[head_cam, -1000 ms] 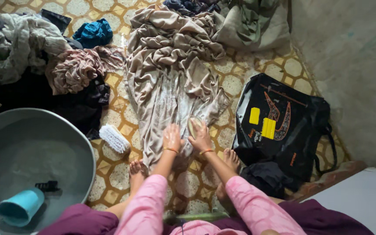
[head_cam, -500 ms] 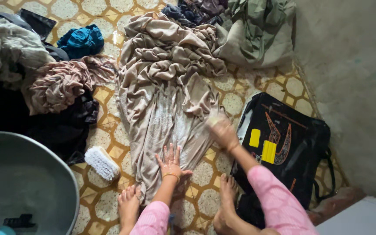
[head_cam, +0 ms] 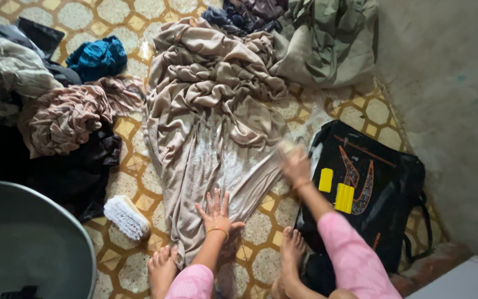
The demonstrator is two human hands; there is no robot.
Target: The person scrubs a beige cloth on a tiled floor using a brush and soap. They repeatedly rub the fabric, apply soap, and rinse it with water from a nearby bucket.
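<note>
A large wet beige cloth [head_cam: 206, 138] lies spread on the patterned tile floor, bunched at its far end. My left hand [head_cam: 217, 213] presses flat on the cloth's near end with the fingers spread. My right hand [head_cam: 294, 163] is blurred at the cloth's right edge, beside a black bag [head_cam: 383, 194]. Something pale shows at its fingertips, either the cloth's edge or a small object; I cannot tell which. My bare feet [head_cam: 164, 268] rest on the floor just below the cloth.
A white scrub brush [head_cam: 125, 217] lies left of the cloth. A big grey basin [head_cam: 26, 243] fills the lower left corner. Piles of clothes sit at the left [head_cam: 56, 116] and at the top [head_cam: 327, 39]. A grey wall [head_cam: 449, 99] stands at the right.
My right hand left the left hand's side and swept up and right along the cloth's edge towards the black bag. My left hand stayed flat on the cloth. The view shifted closer.
</note>
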